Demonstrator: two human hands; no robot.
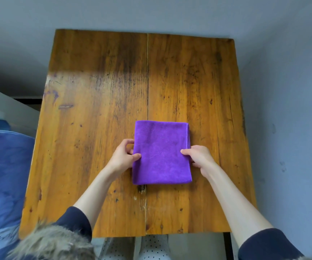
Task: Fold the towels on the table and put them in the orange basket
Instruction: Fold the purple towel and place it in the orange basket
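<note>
Towel (161, 152) purple, folded flat – both hands' fingers (135, 156) clamped on side edges.

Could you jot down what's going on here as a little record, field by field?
towel: purple towel, folded into a rectangle, flat on the wooden table
left hand: left hand pinching the towel's left edge
right hand: right hand pinching its right edge
orange basket: not in view
other towels: none visible
</note>
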